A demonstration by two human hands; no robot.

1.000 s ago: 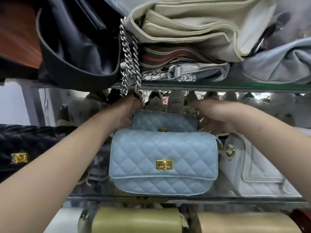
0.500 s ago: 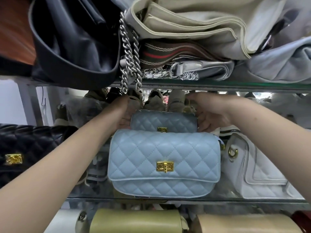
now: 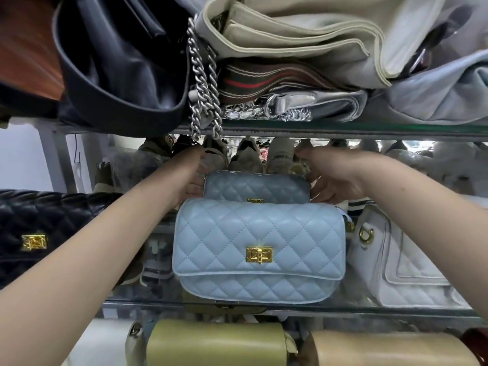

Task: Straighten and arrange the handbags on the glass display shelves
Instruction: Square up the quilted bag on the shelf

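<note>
The step in hand is squaring up the rear blue bag (image 3: 256, 186), a small quilted one standing on the middle glass shelf (image 3: 396, 311) directly behind the larger front blue bag (image 3: 258, 233), which hides its lower half. The person reaches in with both arms. The right grip (image 3: 334, 178) has its fingers curled against the rear bag's right end, thumb above, clamped on it. The left grip (image 3: 194, 175) lies against the bag's left end, but its fingers are mostly hidden behind the bag, so whether it clasps or only presses cannot be told.

The rear bag looks roughly level and centred behind the front one. The next move probably calls for small, even pressure from both ends to set it upright and parallel to the front bag without nudging that bag toward the shelf edge. The silver chain (image 3: 203, 83) hanging from the shelf above dangles just over the left grip and could snag a wrist. A white bag (image 3: 404, 265) stands just beside the front bag on the right.
</note>
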